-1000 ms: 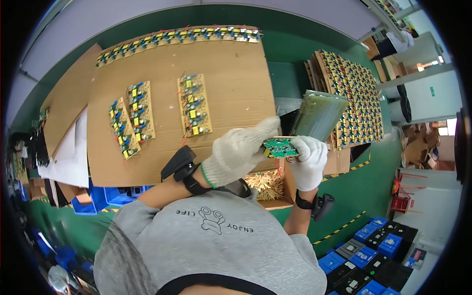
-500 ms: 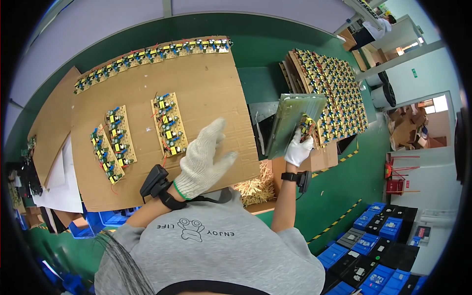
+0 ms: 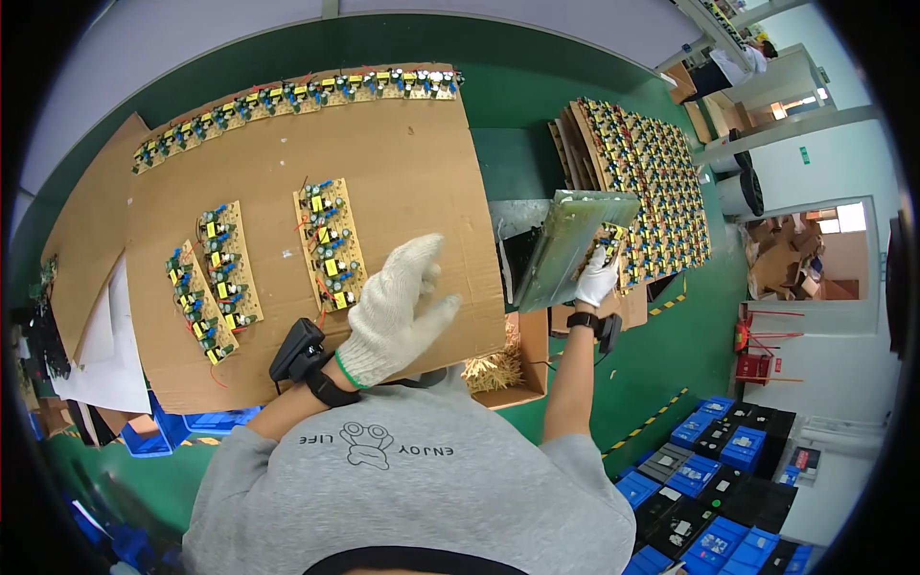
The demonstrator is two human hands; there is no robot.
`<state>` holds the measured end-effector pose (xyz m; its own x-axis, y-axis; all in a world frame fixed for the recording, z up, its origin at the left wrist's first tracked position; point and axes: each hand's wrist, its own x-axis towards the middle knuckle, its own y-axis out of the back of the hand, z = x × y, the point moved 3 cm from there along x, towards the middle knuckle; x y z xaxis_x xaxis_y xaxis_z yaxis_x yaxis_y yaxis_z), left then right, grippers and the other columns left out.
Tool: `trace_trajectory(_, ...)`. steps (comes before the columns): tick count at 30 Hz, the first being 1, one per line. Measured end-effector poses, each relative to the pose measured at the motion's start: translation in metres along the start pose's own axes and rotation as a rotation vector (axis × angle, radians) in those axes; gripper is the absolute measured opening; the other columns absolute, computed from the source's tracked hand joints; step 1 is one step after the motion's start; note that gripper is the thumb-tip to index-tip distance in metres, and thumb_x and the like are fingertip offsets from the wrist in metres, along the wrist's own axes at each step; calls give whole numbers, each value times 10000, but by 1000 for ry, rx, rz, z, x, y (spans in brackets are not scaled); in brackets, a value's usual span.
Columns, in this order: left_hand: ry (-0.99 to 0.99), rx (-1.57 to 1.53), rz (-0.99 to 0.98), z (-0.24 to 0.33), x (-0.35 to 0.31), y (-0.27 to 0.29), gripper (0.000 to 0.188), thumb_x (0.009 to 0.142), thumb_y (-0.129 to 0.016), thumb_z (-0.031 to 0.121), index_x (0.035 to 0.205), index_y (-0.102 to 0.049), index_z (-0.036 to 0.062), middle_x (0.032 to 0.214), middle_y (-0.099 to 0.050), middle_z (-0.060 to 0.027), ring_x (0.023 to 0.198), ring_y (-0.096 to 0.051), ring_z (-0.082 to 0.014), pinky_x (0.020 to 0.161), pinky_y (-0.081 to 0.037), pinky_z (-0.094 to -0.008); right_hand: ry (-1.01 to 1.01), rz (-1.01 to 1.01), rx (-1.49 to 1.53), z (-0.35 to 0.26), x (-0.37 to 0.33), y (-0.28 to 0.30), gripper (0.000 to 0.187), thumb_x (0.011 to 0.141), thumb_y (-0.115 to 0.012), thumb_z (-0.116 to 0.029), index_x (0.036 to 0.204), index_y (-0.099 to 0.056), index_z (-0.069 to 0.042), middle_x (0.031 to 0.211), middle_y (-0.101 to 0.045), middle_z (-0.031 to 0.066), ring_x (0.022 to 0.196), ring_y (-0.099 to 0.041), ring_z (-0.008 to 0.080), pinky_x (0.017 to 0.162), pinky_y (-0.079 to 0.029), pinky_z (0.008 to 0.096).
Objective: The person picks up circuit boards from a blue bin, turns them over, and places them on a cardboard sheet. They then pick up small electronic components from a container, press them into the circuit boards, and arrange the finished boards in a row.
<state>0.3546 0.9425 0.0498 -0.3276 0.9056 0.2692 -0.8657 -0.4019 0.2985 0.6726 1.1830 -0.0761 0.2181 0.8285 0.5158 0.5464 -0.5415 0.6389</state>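
Right hand closed on lower edge of tilted green circuit panel beside the board stack, left hand spread empty over cardboard; probably light, stiff, fragile, best gripped at bare edges.

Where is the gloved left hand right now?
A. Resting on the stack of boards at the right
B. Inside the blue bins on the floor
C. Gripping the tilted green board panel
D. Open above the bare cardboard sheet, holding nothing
D: the left hand is spread with fingers open over the cardboard sheet, while the right hand reaches the tilted green panel.
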Motion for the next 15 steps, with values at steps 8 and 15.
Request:
trace_trajectory(8,-4,26,-8,5,0,-1,607,781,-732,109,1307,-451,-2,1131,-573,-177,882,-641,-243,742,-562,-338,-202,-45,199,-21,-25,0,611,935,-565,-445,1203,-533,103,964,-644,308,886,-621,418,795,-475,441)
trace_trajectory(15,75,-37,-46,9,-7,0,594,786,-724,95,1310,-466,-13,1113,-590,-176,927,-640,-236,792,-545,-331,-279,-264,252,-49,-35,40,408,912,-646,-335,1054,-596,44,831,-654,100,693,-570,162,646,-467,328)
